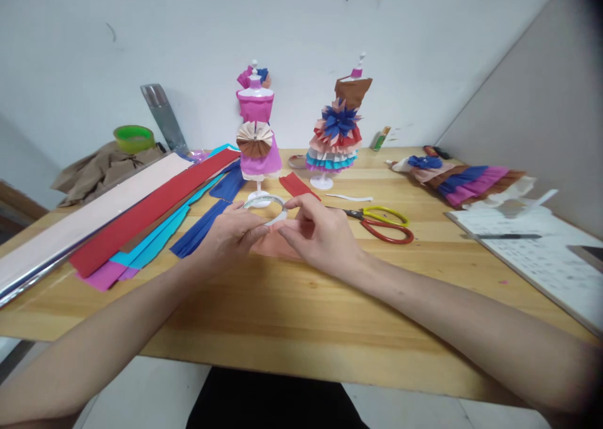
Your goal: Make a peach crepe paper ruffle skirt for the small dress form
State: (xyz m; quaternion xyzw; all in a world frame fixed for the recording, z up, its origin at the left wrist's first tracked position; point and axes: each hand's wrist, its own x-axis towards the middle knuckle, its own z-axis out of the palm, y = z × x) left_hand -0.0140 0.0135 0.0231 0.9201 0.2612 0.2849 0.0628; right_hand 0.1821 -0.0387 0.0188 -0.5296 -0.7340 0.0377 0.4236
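My left hand [234,229] grips a thin roll of whitish tape [277,217] by its left side, thumb along the near edge. At the roll's right rim, my right hand [323,231] has its thumb and forefinger curled close, pinching at the tape; its fingertips are partly hidden. Below both hands lies a piece of peach crepe paper [277,245]. Just beyond the roll stands a small dress form [255,112] in pink paper with a pleated fan at its waist. Scissors [379,220] with yellow and red handles rest right of my right hand.
Long crepe paper strips [155,218] cover the table's left side. A second dress form [336,127] wears ruffled layers. Farther right are a paper-dressed form [464,178] lying down and a white board [532,240] with a knife. A bottle [164,118] leans on the wall.
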